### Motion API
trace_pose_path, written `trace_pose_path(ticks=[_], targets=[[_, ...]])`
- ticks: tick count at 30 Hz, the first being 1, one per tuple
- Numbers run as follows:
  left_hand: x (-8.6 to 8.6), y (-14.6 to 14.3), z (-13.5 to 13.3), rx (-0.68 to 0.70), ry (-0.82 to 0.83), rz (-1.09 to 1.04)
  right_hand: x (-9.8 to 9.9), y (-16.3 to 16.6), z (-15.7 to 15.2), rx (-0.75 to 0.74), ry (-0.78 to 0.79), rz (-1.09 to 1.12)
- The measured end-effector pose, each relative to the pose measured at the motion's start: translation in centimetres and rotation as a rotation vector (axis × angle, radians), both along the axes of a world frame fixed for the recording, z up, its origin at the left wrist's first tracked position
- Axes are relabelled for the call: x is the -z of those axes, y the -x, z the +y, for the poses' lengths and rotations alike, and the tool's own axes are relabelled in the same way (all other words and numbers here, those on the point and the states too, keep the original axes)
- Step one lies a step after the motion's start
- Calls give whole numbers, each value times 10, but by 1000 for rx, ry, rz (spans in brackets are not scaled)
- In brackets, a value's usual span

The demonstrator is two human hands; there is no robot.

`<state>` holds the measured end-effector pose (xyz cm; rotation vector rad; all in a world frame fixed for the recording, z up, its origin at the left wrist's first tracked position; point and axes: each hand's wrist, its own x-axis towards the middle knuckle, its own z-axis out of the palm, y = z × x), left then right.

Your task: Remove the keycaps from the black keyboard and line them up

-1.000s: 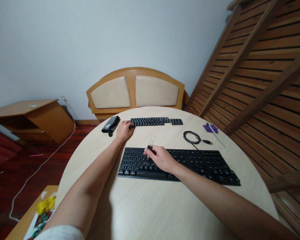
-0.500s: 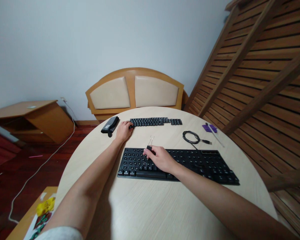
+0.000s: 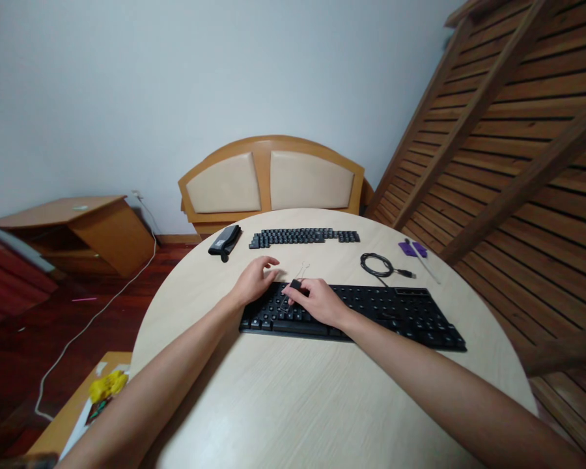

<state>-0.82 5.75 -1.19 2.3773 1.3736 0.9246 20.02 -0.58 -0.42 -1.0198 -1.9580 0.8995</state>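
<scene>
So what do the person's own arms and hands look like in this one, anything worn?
Both forearms are bare from elbow to fingertips. The left hand and right hand show no gloves, rings, watch or bands, and no markings can be made out. The fingers are slim with short nails. No sleeve shows on either arm in this view.

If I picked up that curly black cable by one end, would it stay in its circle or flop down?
The cable would probably flop: it looks thin and lies in a loose, untied coil on the table. It seems light, so a push would likely slide it. Its plug end already trails free.
</scene>
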Motion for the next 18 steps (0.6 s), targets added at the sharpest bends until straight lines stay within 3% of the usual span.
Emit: trace_pose_path(ticks=[3, 8, 18], targets=[[-5, 1, -23, 126, 100, 19, -3, 0, -2, 5, -26, -16], [-13, 8, -30, 319, -8, 189, -6, 0, -8, -11, -49, -50], [-6, 9, -26, 318, -20, 175, -13, 5, -20, 32, -163, -189]])
